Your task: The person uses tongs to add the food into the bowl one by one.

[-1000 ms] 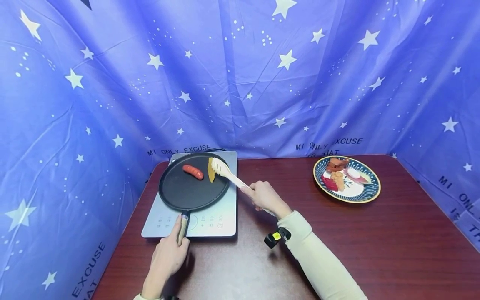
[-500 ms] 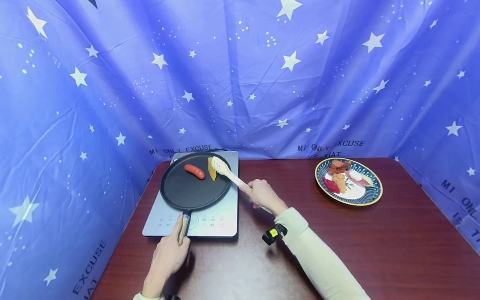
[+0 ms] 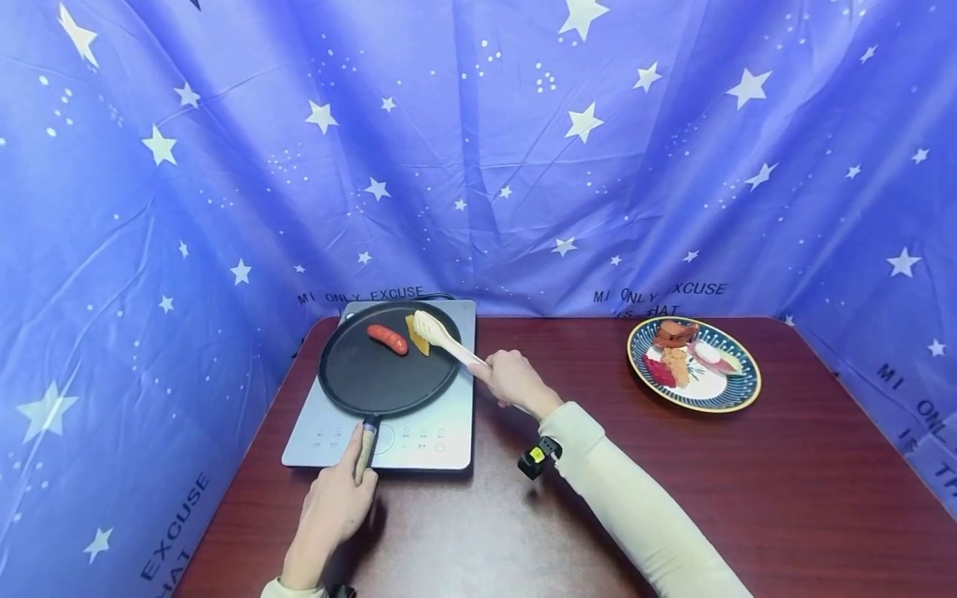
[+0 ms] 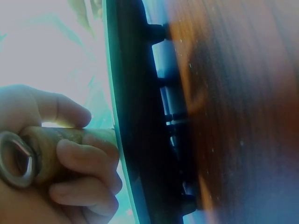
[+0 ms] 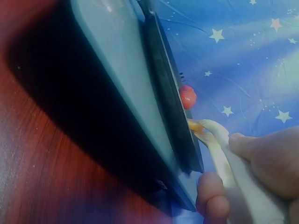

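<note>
My left hand [image 3: 336, 507] grips the pale handle [image 3: 365, 453] of a flat black frying pan [image 3: 374, 378], its fingers curled round it in the left wrist view. With my right hand [image 3: 516, 380] I hold pale tongs [image 3: 449, 344], whose slotted head overlaps a flat yellow piece of food [image 3: 421, 345] at the pan's right side. In the right wrist view the yellow piece [image 5: 195, 126] shows between the tips of the two tong arms. Left of it, a red scored sausage [image 3: 388, 340] lies in the pan.
Under the pan is a silver induction cooker [image 3: 299, 440] with touch controls along its front. A patterned plate [image 3: 710, 392] bearing several pieces of food stands at the right on the brown table [image 3: 822, 465]. A blue starry curtain [image 3: 478, 208] surrounds the table's back and sides.
My right hand and the tongs have shifted slightly left, and the yellow piece has moved a little toward the sausage. My left hand keeps its hold on the pan handle.
</note>
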The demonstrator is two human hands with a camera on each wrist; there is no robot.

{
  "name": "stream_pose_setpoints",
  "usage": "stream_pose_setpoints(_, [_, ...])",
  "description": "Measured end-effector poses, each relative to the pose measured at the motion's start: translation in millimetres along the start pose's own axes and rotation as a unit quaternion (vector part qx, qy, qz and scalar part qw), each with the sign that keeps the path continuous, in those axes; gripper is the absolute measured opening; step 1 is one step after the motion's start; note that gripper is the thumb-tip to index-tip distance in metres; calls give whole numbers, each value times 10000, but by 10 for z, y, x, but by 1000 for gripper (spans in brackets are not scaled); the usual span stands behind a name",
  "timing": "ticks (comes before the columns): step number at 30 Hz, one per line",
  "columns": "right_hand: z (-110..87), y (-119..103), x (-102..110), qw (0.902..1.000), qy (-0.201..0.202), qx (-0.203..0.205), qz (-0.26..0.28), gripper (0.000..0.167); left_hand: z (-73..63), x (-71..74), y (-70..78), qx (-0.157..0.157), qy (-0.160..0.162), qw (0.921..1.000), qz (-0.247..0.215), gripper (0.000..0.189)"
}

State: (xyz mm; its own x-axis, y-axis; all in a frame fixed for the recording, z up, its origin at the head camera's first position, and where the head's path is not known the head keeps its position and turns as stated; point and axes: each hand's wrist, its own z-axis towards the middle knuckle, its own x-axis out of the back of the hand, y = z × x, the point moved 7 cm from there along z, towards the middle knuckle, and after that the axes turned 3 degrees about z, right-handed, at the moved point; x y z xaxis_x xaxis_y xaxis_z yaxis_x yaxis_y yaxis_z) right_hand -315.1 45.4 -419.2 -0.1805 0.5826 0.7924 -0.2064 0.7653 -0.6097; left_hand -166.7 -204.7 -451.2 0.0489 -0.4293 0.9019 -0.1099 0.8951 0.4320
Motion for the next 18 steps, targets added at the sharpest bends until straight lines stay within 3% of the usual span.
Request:
stream_pose_setpoints(10, [83, -1, 1, 9999, -84, -112, -98, 45, -21, -2, 5, 57, -48, 10000, -6, 71])
stream_pose_setpoints(18, [133, 22, -38, 9980, -336, -268, 469, 48, -5, -10, -3, 13, 23, 10000, -32, 70])
